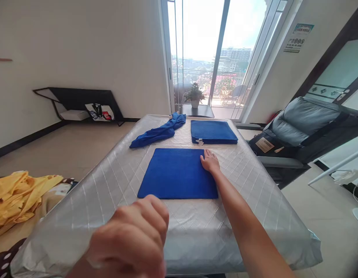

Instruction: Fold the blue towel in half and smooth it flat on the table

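A blue cloth (179,173) lies flat and folded into a rectangle on the silver table cover. My right hand (210,160) rests on its far right corner, palm down with the fingers stretched forward. Close to the camera and in front of the cloth's near left edge, my left hand (135,235) is raised in a fist. No cloth shows in that fist, though its palm side is hidden. Beyond the flat cloth, to the right, sits a neat stack of folded blue cloths (213,131) with a white tag. A crumpled blue cloth (158,132) lies at the far left.
The silver quilted cover (109,220) drapes over the table's edges. Yellow fabric (19,197) is heaped at the left. A grey recliner (309,123) stands close on the right. Behind the table are a chair with a potted plant (195,96) and a glass sliding door.
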Demonstrator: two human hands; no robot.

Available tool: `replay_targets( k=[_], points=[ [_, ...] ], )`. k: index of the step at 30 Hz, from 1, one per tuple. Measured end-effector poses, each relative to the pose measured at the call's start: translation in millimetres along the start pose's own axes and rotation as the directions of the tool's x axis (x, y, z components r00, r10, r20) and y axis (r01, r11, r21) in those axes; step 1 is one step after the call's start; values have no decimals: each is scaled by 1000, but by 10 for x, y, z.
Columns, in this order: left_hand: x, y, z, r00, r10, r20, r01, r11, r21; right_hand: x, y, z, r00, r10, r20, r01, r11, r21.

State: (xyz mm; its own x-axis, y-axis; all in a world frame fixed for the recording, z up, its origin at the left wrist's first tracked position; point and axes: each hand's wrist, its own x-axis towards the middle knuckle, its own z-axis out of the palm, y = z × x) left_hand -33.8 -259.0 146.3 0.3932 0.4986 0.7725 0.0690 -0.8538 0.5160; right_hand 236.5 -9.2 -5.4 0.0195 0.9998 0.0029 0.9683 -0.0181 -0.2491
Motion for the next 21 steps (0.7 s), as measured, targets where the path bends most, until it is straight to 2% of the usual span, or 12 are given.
replay_targets(
  k=[2,4,5,7,9,12,14,17,19,21],
  points=[
    [230,-330,134,999,-4,46,8,997,-74,4,3,9,1000,-1,-7,1,1000,2],
    [446,-759,317,979,-122,161,135,989,-68,-1,3,4,1000,5,-3,-5,1000,-1],
    [540,-996,425,945,-206,253,225,973,-49,-6,2,-3,1000,5,-1,-5,1000,-7],
    [695,-1482,657,886,-335,321,330,941,70,-20,1,-17,1000,-5,1,5,1000,-28],
    [802,-1936,883,847,-442,297,361,886,290,-31,1,-25,1000,-15,5,15,999,-46],
    [859,-2473,1140,831,-507,227,324,775,543,-30,2,-21,1000,-8,0,8,999,-45],
    [825,-2707,1231,807,-549,217,303,700,647,-21,-1,-12,1000,-2,-12,1,999,-33],
    [710,-2895,1247,734,-640,228,295,603,742,-9,-6,-1,1000,4,-17,-4,1000,-16],
    [621,-2950,1178,690,-684,238,293,564,772,-6,-8,3,1000,9,-19,-9,1000,-9],
    [535,-2985,1030,666,-713,220,303,528,793,-7,-8,4,1000,10,-21,-10,1000,-6]
  ],
)
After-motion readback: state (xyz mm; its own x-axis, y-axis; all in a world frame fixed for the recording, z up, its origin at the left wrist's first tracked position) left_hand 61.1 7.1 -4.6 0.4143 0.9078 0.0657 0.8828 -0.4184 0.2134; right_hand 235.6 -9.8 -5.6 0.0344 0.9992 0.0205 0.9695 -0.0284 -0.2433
